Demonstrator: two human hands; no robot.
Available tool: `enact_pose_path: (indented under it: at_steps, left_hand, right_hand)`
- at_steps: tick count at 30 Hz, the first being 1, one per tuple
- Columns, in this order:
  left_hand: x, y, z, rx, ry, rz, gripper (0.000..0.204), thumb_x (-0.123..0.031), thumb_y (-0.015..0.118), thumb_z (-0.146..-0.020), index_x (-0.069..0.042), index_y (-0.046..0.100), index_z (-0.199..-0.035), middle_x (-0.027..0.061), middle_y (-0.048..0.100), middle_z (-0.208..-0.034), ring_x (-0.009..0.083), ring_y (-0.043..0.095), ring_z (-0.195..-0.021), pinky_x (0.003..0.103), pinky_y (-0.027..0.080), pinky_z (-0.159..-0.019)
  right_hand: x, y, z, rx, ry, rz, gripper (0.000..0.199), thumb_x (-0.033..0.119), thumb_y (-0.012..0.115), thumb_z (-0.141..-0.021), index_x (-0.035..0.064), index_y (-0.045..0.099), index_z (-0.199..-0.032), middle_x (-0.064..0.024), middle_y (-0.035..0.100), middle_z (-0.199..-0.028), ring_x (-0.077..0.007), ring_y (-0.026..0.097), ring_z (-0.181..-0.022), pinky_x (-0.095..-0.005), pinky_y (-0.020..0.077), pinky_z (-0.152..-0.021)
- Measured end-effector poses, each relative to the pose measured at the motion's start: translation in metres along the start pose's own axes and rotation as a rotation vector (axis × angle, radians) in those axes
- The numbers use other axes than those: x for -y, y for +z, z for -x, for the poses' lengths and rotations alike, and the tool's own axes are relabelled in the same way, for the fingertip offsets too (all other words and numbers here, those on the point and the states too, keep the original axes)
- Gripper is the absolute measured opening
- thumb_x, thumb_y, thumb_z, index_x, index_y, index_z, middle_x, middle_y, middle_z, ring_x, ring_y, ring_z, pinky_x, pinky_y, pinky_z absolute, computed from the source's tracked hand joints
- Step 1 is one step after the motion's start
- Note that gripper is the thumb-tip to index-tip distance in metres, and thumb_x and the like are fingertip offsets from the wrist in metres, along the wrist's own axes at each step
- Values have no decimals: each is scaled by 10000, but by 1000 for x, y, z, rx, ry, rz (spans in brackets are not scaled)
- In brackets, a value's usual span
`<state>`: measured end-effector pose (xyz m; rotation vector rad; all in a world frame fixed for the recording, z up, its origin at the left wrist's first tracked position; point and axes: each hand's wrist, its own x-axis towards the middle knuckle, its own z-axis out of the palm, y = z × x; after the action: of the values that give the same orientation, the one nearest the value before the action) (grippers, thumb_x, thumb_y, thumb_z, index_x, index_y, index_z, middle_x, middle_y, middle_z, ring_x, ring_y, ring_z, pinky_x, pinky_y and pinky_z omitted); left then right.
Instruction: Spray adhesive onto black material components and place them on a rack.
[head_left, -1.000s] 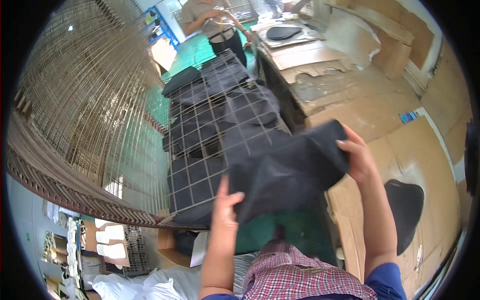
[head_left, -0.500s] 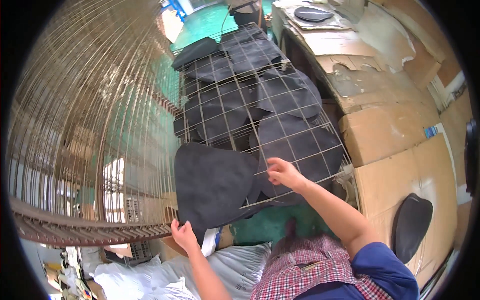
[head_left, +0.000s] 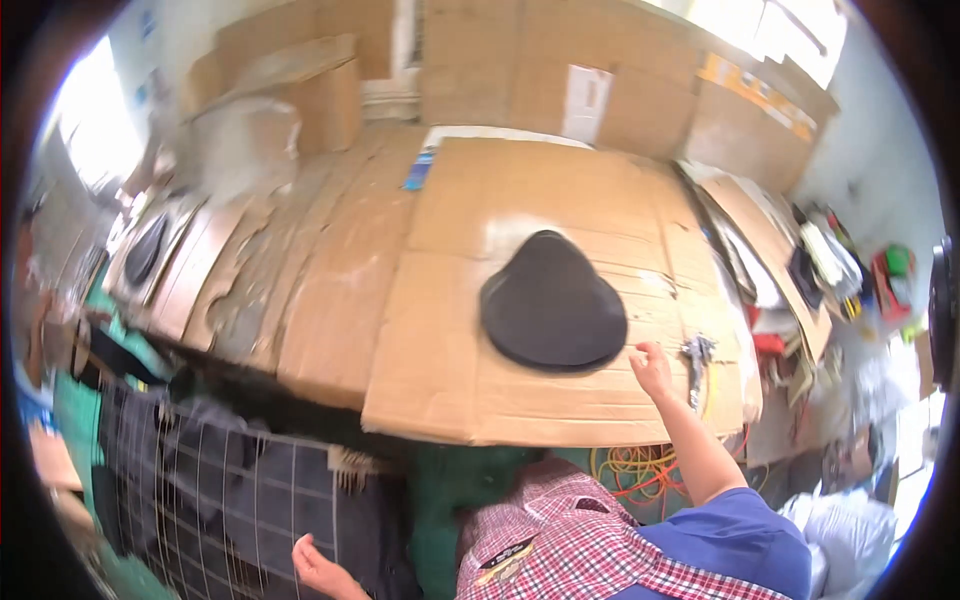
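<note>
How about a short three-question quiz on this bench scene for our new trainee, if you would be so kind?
1. True or false: the right hand is gripping the spray gun.
2. What does the black pad lie on?
3. Fill the gap: the left hand is nearest the wire ____.

Key:
1. False; the right hand is to the left of the spray gun, apart from it.
2. Cardboard.
3. Rack.
</note>
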<state>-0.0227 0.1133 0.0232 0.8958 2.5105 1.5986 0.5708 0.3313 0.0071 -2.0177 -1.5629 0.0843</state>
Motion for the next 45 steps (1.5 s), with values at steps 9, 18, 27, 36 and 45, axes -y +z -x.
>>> enact_pose_path:
  at_steps: [9, 18, 27, 36, 45]
  left_hand:
    - [-168, 267, 130, 939, 563, -100, 251, -176, 522, -880, -12, 594, -1056, 186, 598, -1070, 352, 540, -1018, 424, 412, -895]
    - [-93, 386, 126, 578, -639, 33, 470, -278, 592, -846, -70, 474, -1251, 142, 560, -1178, 342, 572, -1003, 463, 482, -790]
    - [-45, 313, 141, 483, -1203, 527, 441, -250, 635, -865, -48, 486, -1228, 130, 579, -1137, 320, 592, -992, 501, 543, -720]
    - [-84, 267, 219, 889, -1361, 579, 406, -211, 604, -886, -53, 454, -1228, 144, 590, -1108, 319, 614, -925, 459, 554, -710]
    - [-61, 245, 173, 1650, -828, -306, 328, -321, 629, -855, 6, 609, -847, 142, 663, -739, 235, 659, -606, 309, 546, -520]
  right_hand:
    - [-181, -32, 1, -41, 354, 412, 749, 209, 716, -694, 50, 358, -1332, -216, 322, -1388, -390, 307, -1280, -449, 278, -1065]
    - [-240, -70, -18, -55, 439, 127, 793, -50, 588, -608, 55, 329, -1350, -169, 456, -1118, -335, 474, -1058, -403, 408, -903]
    - [-174, -188, 15, -140, 659, -655, 558, -9, 555, -779, 77, 385, -1304, -18, 498, -758, -70, 438, -442, -218, 354, -357]
    - [-34, -227, 31, 233, 326, -778, 496, 129, 624, -862, 35, 422, -1306, -8, 567, -872, -87, 520, -785, -254, 438, -714]
    - [11, -269, 81, 263, 361, -953, 614, 43, 666, -811, 6, 365, -1344, -95, 595, -994, -153, 581, -876, -310, 492, -781]
